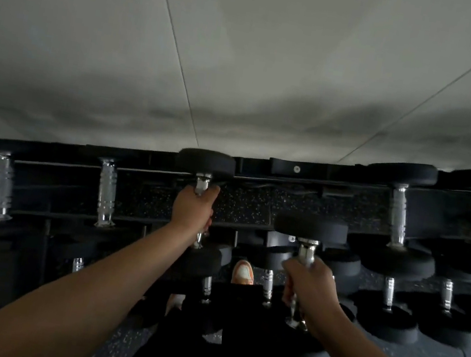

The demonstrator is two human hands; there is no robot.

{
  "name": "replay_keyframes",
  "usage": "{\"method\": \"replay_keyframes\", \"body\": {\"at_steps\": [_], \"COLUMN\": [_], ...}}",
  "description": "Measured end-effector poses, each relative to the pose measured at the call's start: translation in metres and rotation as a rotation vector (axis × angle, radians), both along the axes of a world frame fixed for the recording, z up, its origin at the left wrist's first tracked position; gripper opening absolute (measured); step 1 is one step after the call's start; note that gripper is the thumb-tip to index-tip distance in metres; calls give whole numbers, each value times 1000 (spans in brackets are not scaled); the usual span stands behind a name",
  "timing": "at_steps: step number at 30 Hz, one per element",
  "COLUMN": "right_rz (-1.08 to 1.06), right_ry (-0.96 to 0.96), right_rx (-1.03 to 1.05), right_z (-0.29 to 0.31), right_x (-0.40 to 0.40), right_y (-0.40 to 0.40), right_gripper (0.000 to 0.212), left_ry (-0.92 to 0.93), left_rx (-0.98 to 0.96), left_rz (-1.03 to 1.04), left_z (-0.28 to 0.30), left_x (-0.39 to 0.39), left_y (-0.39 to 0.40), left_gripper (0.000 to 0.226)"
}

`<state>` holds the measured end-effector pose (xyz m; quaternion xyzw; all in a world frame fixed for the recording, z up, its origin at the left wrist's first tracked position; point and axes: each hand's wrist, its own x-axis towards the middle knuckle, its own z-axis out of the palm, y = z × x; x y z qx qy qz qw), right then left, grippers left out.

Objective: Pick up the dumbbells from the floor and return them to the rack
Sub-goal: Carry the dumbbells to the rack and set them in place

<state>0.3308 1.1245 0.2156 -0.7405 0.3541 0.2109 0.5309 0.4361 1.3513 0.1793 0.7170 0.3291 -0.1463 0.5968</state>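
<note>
My left hand grips the chrome handle of a black dumbbell. Its far head rests at the back rail of the top shelf of the black rack, in a gap between racked dumbbells. My right hand grips the handle of a second black dumbbell. This one hangs in the air in front of the rack, lower and nearer to me than the top shelf, touching nothing.
Two racked dumbbells stand to the left of the gap and two more to the right. A lower shelf holds several more dumbbells. My orange shoe is on the speckled rubber floor under the rack. A pale wall rises behind.
</note>
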Motion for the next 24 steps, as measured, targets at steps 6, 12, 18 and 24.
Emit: {"method": "replay_keyframes", "body": {"at_steps": [6, 12, 18, 24], "right_rz": [61, 71, 41, 67], "right_ry": [39, 40, 33, -12], "right_rx": [-12, 28, 71, 52], "right_z": [-15, -28, -40, -55], "right_x": [44, 85, 122, 148], "right_y": [-27, -38, -30, -27], "right_gripper": [23, 15, 12, 9], "left_ry": [-19, -9, -39, -28], "left_rx": [39, 163, 339, 422], "left_rz": [69, 145, 134, 121], "left_z": [-26, -55, -56, -52], "left_x": [30, 31, 30, 31], "left_y": [-20, -25, -26, -24], "left_gripper": [29, 30, 26, 21]}}
